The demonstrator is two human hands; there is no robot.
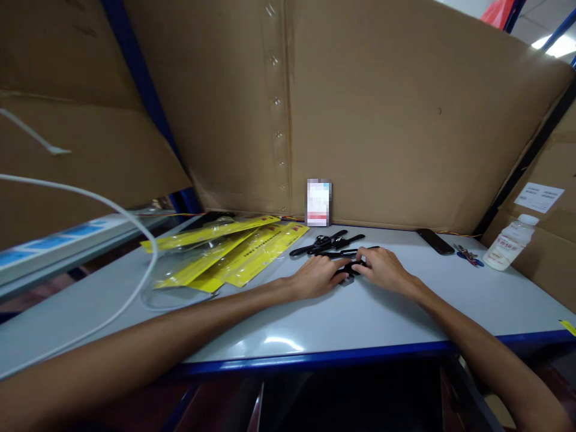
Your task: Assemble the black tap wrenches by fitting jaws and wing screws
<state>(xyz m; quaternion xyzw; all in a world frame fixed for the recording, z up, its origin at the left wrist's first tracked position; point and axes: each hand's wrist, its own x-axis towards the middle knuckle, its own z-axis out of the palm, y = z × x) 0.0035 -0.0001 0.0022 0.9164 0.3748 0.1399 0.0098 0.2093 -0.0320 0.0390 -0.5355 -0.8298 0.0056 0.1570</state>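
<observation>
Black item (351, 269) is on/just above the grey tabletop (292, 327), approx. centre, between both hands; exact type n/a, fingers hide most of it. L hand (320, 277) has it pinched, thumb & fingers nearly closed, no real gap; R hand (384, 270) likewise grips the opp. end w/ bent fingers. Just beyond: long black piece (346, 254) & a pile of similar black pcs (321, 242).

Writing: yellow cards (256, 255) in clear plastic packs, left of the hands, carry a line of dark capitals plus a small red mark near the far end; wording too blurred to read. Bottle (510, 243) at far R, white cap, has red characters on its label, illegible. White label (539, 197) on cardboard behind it shows rows of dark print, too small to read. Upright phone (318, 203) leans on the cardboard wall (382, 120), screen pixelated, no text legible. Dark phone (435, 241) lies flat, R side, near keys (468, 257); no brand visible on it.
</observation>
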